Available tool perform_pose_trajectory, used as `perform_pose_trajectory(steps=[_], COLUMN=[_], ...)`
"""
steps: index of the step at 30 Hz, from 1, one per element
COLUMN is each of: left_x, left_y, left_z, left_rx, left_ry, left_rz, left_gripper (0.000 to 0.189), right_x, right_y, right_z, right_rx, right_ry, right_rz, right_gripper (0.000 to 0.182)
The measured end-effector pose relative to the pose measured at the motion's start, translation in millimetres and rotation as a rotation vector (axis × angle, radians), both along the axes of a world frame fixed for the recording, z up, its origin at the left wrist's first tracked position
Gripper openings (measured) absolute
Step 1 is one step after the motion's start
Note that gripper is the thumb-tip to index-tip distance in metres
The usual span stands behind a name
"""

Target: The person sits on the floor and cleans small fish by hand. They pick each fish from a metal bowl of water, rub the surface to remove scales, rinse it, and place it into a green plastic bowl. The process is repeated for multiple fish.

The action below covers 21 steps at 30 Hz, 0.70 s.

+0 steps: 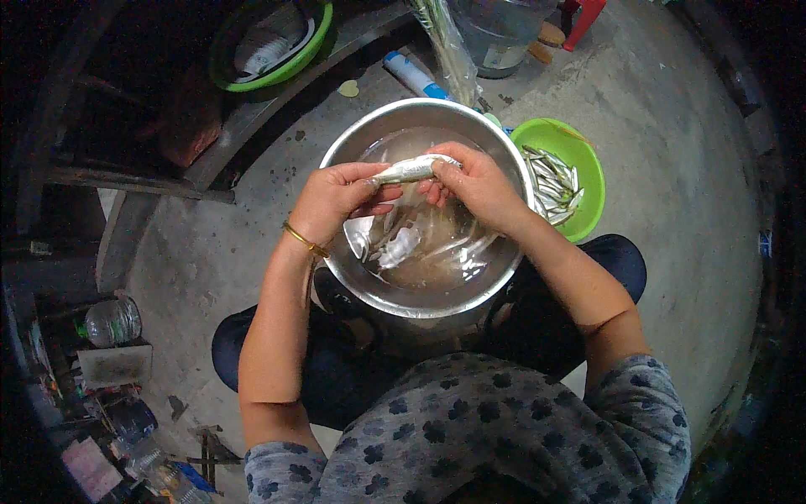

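Between my two hands a small silver fish (pixel 408 169) is stretched out sideways above a metal basin (pixel 420 309). One end of it is pinched by the thumb and fingers of my left hand (pixel 345 192). My right hand (pixel 469 179) grips the other end, its thumb laid along the fish. Cloudy water (pixel 434 220) partly fills the basin. More fish lie in that water, and a pale one (pixel 399 247) shows near the surface. Against the basin's right side stands a green plastic bowl (pixel 592 208) with many small silver fish (pixel 551 186) in it.
At the upper left, a green-rimmed basin (pixel 324 38) sits on a dark ledge (pixel 359 53). Beyond the metal basin are a blue-and-white roll (pixel 412 74), a plastic-wrapped bundle (pixel 458 60) and a clear bucket (pixel 500 38). A plastic bottle (pixel 113 321) lies among clutter at the left.
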<state>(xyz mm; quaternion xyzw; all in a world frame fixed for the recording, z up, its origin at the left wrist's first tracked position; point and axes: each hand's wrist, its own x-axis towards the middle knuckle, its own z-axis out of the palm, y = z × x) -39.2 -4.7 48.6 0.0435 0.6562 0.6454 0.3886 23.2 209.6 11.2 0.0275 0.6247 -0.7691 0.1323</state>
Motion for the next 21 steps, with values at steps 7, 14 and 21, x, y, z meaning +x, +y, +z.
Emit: perform_pose_trajectory(steps=[7,14,21], left_x=[3,4,1], left_y=[8,13,13], left_z=[-9,-17,2], left_rx=[0.029,-0.049,0.141], left_ry=[0.038,0.091,-0.184], left_rz=[0.065,0.062,0.177], left_gripper=[0.021,0.02,0.03], right_x=[5,7,4], right_y=[-1,-7,0], right_z=[-6,-7,-6], right_rx=[-0.014,0.044,-0.014], right_ry=[0.103,0.123,0.06], right_rz=[-0.002,-0.054,-0.186], right_gripper=[0.021,0.02,0.021])
